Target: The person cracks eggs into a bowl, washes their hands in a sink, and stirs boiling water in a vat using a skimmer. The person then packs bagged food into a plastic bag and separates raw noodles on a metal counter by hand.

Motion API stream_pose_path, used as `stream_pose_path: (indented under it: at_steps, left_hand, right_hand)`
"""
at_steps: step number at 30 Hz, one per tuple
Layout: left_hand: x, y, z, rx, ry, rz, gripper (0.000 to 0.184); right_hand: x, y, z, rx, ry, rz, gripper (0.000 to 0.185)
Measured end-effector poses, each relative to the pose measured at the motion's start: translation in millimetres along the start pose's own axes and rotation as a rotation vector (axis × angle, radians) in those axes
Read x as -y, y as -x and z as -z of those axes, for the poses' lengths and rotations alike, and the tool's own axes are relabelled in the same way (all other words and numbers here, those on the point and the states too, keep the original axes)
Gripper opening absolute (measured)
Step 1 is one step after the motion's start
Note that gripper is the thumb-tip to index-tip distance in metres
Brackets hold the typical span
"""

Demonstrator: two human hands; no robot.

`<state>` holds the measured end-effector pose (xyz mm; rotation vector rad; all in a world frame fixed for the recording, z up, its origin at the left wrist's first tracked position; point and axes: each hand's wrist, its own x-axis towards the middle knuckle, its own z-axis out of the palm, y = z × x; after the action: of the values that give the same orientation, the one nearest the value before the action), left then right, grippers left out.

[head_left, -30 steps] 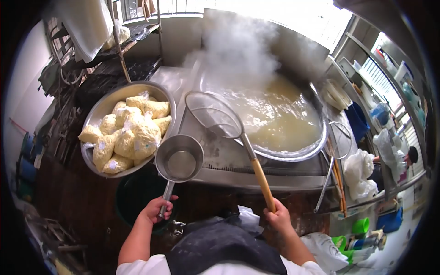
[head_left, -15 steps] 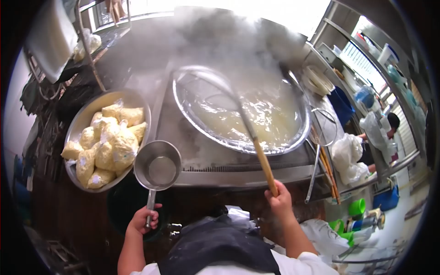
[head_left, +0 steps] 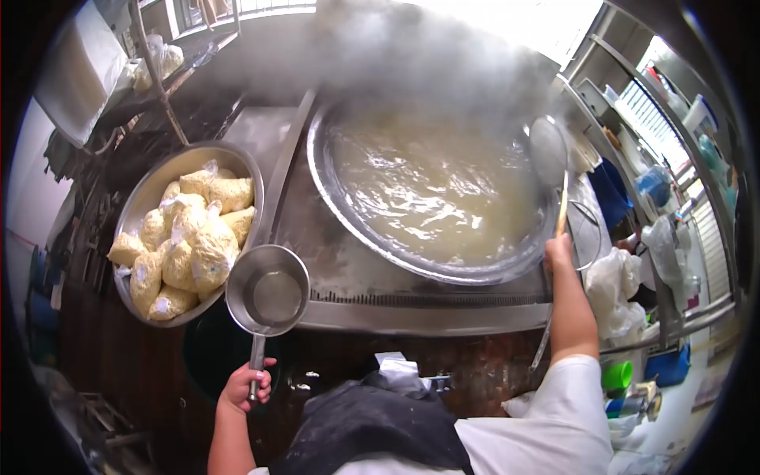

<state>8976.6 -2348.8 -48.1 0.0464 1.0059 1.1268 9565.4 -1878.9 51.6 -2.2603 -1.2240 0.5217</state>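
Steam (head_left: pixel 396 55) billowing ahead! Left hand (head_left: pixel 247 386) closed around a ladle (head_left: pixel 269 290), its cup facing up, perhaps to stay level; right hand (head_left: pixel 558 252), stretched well out, wrapped round a strainer (head_left: pixel 548 150) pointing away from it, near the edge of a pot (head_left: pixel 451 277), its length apparently sparing that hand the heat. Beyond the left hand, a basin (head_left: pixel 154 178) gathers bags (head_left: pixel 180 265), seemingly for easy reach.

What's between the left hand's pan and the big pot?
In the head view, just a bare stretch of steel counter shows between the pan and the big pot.
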Motion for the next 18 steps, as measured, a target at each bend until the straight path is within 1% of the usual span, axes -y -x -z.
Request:
stream_pose_path:
  at_steps: [1,2,4,5,7,8,10,11,12,14,15,18]
  left_hand:
    - [0.7,0.3,-0.8,0.006,0.002,-0.006,0.049]
    - [1.0,0.3,-1.0,-0.004,0.01,-0.006,0.049]
    - [3.8,0.2,-2.0,-0.019,0.018,-0.016,0.048]
    - [4.7,0.8,-2.7,-0.03,0.03,-0.011,0.048]
    - [3.4,0.7,-4.3,0.005,0.026,-0.021,0.048]
    - [4.0,0.9,-3.9,0.001,0.032,-0.025,0.048]
    - [4.8,0.2,-3.4,-0.012,0.021,-0.025,0.048]
    - [5.0,-0.6,-2.9,-0.006,0.023,-0.03,0.048]
    - [5.3,-1.0,-2.5,-0.001,0.028,-0.03,0.048]
    - [6.2,-1.1,-0.9,0.007,0.034,-0.04,0.048]
    - [6.6,-1.9,0.2,0.016,0.03,-0.037,0.048]
    - [6.3,-2.7,1.1,0.037,0.014,-0.044,0.048]
  right_hand:
    - [-0.9,-10.9,-11.6,0.039,0.199,-0.053,0.016]
    - [-5.7,-16.5,-27.7,0.048,0.206,-0.048,0.016]
    - [-7.3,-13.9,-54.0,0.283,0.248,-0.17,0.018]
    - [-7.7,-13.8,-63.9,0.294,0.262,-0.168,0.018]
    - [-0.1,-6.0,-78.2,0.556,0.335,-0.103,0.012]
    - [4.9,-1.7,-84.4,0.559,0.339,-0.097,0.012]
    - [24.6,25.6,-88.8,0.636,0.119,-0.114,0.007]
    - [38.7,39.2,-90.8,0.687,0.144,-0.072,0.005]
    - [53.3,55.8,-91.5,0.655,0.193,-0.043,0.007]
    - [70.6,72.8,-98.6,0.71,0.248,-0.011,0.006]
    - [75.4,79.0,-101.6,0.707,0.243,-0.003,0.006]
    - [80.3,93.9,-114.2,0.816,0.17,0.011,0.008]
